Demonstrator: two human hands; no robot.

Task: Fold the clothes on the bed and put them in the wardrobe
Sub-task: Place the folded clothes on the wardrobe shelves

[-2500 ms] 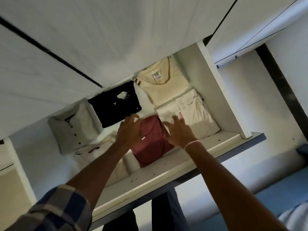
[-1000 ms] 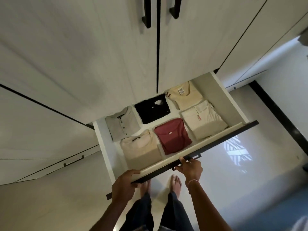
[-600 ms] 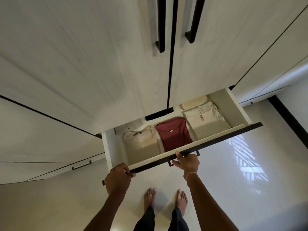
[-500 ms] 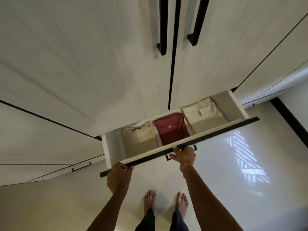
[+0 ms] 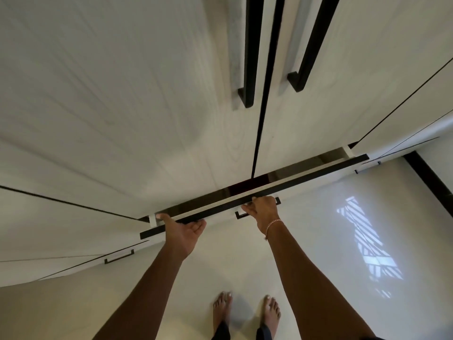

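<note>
The big pale wardrobe [image 5: 122, 94] fills most of what you see, with two long black handles [image 5: 247, 57] on its doors. Below it lies the shiny floor [image 5: 318, 229], with a striped sun patch [image 5: 367, 241] on the right. The drawer [image 5: 306, 179] at the bottom of the wardrobe is open only a crack. In that crack a thin strip of red cloth [image 5: 245, 187] shows; the other clothes are hidden. Your left hand [image 5: 182, 231] grips the drawer's front edge near its left end, fingers over the top, thumb under. Your right hand [image 5: 262, 208] is curled around the small handle [image 5: 241, 214] at the middle of the front. Your bare feet [image 5: 221, 307] stand on the floor. A thin bracelet [image 5: 272, 224] sits on your right wrist.
</note>
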